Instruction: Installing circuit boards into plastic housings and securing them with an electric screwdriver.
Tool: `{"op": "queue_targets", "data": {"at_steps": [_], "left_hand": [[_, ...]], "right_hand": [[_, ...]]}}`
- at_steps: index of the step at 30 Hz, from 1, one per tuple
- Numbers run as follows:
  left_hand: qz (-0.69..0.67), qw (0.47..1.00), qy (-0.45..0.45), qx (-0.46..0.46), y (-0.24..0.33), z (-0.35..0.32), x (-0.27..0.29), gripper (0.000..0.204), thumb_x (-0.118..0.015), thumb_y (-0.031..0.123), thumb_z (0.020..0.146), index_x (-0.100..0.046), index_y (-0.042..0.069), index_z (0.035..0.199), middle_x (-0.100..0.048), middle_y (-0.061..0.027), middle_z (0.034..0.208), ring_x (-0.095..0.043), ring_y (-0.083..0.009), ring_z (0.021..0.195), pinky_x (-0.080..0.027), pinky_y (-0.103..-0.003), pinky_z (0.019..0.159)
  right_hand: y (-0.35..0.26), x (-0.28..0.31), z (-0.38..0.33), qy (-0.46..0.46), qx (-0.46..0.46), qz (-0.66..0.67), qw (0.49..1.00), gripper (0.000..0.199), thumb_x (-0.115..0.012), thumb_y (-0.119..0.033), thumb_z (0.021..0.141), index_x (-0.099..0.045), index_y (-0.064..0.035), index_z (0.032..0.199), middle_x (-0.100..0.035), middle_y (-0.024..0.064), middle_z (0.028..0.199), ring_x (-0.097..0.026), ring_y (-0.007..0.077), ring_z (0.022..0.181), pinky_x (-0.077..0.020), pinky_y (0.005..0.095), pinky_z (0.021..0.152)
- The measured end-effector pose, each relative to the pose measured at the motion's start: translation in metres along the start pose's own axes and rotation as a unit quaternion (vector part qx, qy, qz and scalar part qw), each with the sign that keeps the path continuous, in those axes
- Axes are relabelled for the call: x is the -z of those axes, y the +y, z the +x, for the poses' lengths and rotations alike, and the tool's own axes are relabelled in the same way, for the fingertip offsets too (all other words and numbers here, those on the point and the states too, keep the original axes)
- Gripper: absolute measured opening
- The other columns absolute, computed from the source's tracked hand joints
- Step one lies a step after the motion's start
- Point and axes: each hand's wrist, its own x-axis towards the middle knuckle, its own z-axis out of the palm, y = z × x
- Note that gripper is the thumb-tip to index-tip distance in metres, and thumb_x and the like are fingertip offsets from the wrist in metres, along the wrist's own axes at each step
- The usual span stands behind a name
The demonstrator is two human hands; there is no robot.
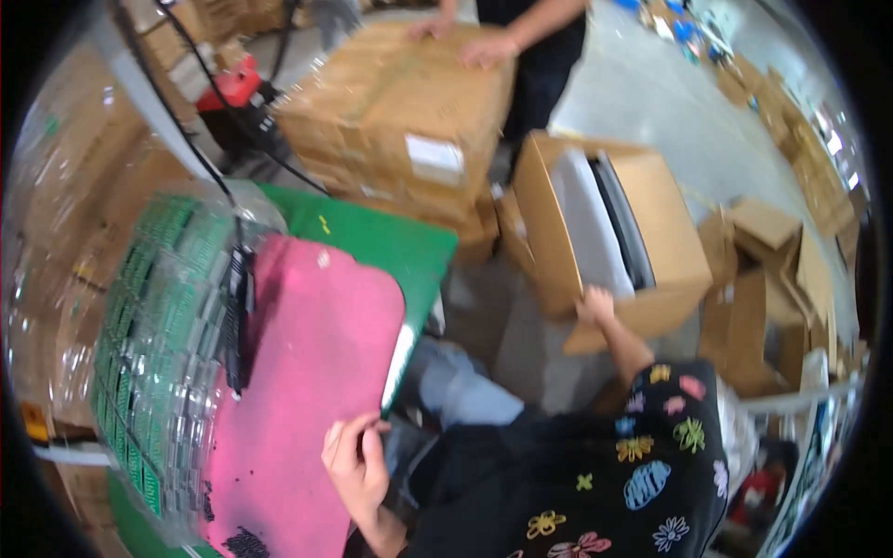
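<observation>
My right hand (pixel 595 305) grips the near edge of an open cardboard box (pixel 674 246) that stands to my right. Inside the box, a white foam-like sheet (pixel 593 228) is beside a dark flat panel (pixel 625 223). My left hand (pixel 358 470) is above the near right edge of a pink mat (pixel 316 344), fingers curled and thumb up. Something small and dark shows at those fingertips, too small to make out. The mat lies on a green tabletop (pixel 372 228).
Along the table's left lie clear plastic-covered green pieces (pixel 167 316). A slim black tool (pixel 239 321) hangs on a cable over them. Another person's hands (pixel 488 48) rest on a large taped carton (pixel 400 102) across from me. Opened cartons (pixel 767 307) stand at right.
</observation>
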Motion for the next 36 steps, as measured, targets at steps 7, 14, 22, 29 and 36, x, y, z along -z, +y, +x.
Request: {"op": "queue_targets", "data": {"at_steps": [7,14,22,29,36], "left_hand": [[0.094,0.988,-0.013,-0.120,-0.005,-0.006,-0.008,0.016,-0.065,0.004,0.081,-0.068,0.004,0.096,-0.069,-0.0046,0.080,-0.063,-0.0230,0.079,-0.043,-0.035,0.075],[0.109,0.986,0.003,-0.130,-0.011,-0.014,-0.008,0.015,-0.068,0.005,0.081,-0.069,0.005,0.096,-0.065,-0.0060,0.078,-0.061,-0.0240,0.077,-0.042,-0.035,0.072],[0.168,0.979,-0.002,-0.112,0.000,-0.015,-0.008,0.013,-0.069,0.003,0.078,-0.069,0.005,0.091,-0.063,-0.0063,0.075,-0.059,-0.0247,0.074,-0.041,-0.037,0.070],[0.077,0.996,-0.028,-0.026,0.005,-0.004,-0.008,0.012,-0.064,0.000,0.080,-0.070,0.003,0.090,-0.068,-0.0022,0.070,-0.057,-0.0201,0.071,-0.042,-0.033,0.072],[0.071,0.997,-0.027,0.008,0.001,0.002,-0.005,0.011,-0.065,0.001,0.081,-0.071,0.003,0.090,-0.068,-0.0002,0.068,-0.055,-0.0166,0.065,-0.040,-0.031,0.067]], "right_hand": [[-0.045,0.015,-0.018,-0.005,-0.085,-0.004,0.996,0.037,-0.061,-0.034,0.086,-0.070,-0.0033,0.105,-0.071,0.0208,0.107,-0.068,0.0381,0.102,-0.0537,0.0457,0.090],[-0.093,0.002,-0.071,-0.007,-0.090,0.022,0.996,0.038,-0.064,-0.039,0.088,-0.071,-0.0031,0.099,-0.072,0.0210,0.096,-0.070,0.0389,0.093,-0.0546,0.0477,0.085],[-0.120,0.012,-0.066,0.089,0.104,0.059,0.989,0.050,-0.068,-0.052,0.084,-0.066,-0.0028,0.078,-0.069,0.0204,0.078,-0.069,0.0370,0.074,-0.0540,0.0485,0.067],[-0.107,0.008,-0.034,0.303,0.211,0.056,0.928,0.055,-0.079,-0.054,0.073,-0.052,-0.0069,0.063,-0.056,0.0118,0.054,-0.058,0.0306,0.049,-0.0472,0.0424,0.050],[-0.163,0.009,0.015,0.271,0.146,0.064,0.949,0.058,-0.072,-0.062,0.075,-0.058,-0.0050,0.071,-0.063,0.0134,0.061,-0.065,0.0297,0.056,-0.0513,0.0424,0.056]]}}
